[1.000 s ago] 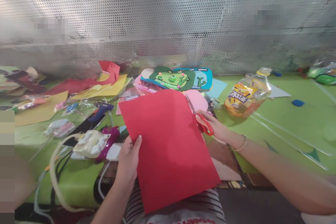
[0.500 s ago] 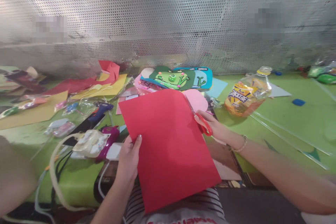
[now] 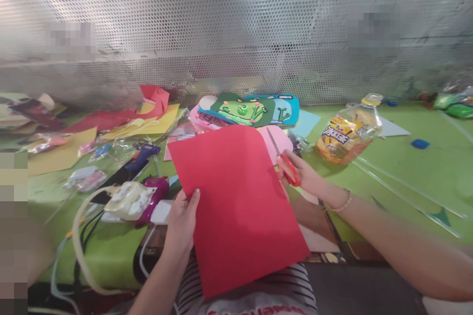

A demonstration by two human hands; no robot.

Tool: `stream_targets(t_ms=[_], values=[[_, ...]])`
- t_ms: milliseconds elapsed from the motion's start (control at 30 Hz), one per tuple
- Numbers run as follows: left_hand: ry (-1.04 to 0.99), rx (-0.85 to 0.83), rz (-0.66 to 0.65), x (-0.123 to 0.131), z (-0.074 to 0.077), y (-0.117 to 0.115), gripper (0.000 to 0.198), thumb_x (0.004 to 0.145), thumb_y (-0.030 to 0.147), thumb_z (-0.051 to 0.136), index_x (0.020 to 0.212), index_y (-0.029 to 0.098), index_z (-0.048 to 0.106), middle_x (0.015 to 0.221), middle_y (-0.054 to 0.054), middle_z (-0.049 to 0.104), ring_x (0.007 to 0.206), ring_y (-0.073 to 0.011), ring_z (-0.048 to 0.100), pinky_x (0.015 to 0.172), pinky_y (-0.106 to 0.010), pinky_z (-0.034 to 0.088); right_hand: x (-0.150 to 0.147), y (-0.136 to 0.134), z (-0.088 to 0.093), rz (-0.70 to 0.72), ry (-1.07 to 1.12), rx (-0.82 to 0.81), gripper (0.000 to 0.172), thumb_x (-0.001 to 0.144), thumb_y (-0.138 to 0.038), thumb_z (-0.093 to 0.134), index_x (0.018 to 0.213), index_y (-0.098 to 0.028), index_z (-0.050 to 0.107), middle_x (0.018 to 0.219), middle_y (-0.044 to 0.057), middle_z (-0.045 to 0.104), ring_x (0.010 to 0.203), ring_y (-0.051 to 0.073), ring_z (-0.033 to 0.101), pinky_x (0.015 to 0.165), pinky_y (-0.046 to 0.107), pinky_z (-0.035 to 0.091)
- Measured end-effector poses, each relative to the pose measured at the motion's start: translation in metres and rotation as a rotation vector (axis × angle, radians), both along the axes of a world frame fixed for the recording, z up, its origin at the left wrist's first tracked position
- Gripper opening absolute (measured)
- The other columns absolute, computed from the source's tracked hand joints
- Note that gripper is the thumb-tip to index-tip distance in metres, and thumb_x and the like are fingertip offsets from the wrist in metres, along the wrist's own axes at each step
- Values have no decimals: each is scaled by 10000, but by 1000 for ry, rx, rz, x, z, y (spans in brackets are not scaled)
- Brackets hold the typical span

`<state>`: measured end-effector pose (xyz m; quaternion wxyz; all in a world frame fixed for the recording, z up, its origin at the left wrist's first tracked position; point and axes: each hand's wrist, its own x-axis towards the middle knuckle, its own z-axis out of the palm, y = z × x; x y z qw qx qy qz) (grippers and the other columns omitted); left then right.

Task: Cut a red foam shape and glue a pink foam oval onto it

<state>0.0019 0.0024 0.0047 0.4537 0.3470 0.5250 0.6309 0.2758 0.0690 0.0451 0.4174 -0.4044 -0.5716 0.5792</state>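
A large sheet of red paper (image 3: 236,206) is held up over my lap, its top right corner cut to a curve. My left hand (image 3: 184,216) grips its left edge, thumb on the front and fingers hidden behind. Red-handled scissors (image 3: 290,170) are in my right hand (image 3: 301,177), just right of the sheet's upper right edge. Their blades point up and left, in front of a pink rounded paper piece (image 3: 283,141), apart from the red sheet. Behind the sheet lies a colourful paper picture (image 3: 244,109) with green and blue shapes.
A large bottle (image 3: 351,130) with an orange label leans at the right, near clear sticks (image 3: 410,194). A blue glue gun (image 3: 142,156), a cream-coloured plug block (image 3: 127,200) and cables (image 3: 79,251) lie left. Yellow paper (image 3: 151,123) is farther back. A perforated metal panel (image 3: 236,24) stands behind.
The scissors have come away from the red paper's curved edge and moved slightly right and up with my right hand. My left hand keeps its hold on the sheet.
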Motion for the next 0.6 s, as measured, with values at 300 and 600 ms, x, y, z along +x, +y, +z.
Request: stream_targets(t_ms=[300, 600], values=[[-103, 18, -10, 5, 5, -2, 331, 691, 335, 710, 967, 192, 597, 973, -49, 695, 922, -237, 647, 816, -354, 503, 10, 24, -10, -157, 36, 51, 415, 693, -529, 659, 634, -232, 376, 509, -74, 484, 379, 88, 447, 385, 244, 315], [-396, -368, -282, 20, 38, 5, 86, 606, 147, 555, 667, 151, 615, 599, -49, 664, 679, -259, 677, 663, -367, 544, 11, 24, -5, -196, 40, 144, 409, 696, -604, 597, 682, -245, 402, 577, -57, 465, 469, 99, 443, 472, 263, 386]])
